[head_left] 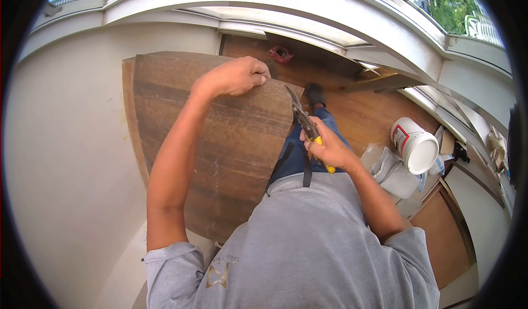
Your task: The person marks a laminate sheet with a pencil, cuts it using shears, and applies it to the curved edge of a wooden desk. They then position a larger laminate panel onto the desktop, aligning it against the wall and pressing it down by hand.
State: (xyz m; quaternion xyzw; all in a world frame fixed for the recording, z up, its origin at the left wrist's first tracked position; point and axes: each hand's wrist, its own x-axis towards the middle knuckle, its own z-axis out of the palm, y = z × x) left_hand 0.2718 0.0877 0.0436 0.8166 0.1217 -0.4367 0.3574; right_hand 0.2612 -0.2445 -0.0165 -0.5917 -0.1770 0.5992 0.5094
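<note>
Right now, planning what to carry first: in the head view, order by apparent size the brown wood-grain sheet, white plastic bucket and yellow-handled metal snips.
1. Brown wood-grain sheet, clearly largest.
2. White plastic bucket, though farther away.
3. Yellow-handled metal snips, partly hidden in the right hand.

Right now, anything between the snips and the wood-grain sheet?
Nothing visible. The right hand holds the yellow-handled snips with blades at the wood-grain sheet's right edge; the left hand grips its top.
</note>
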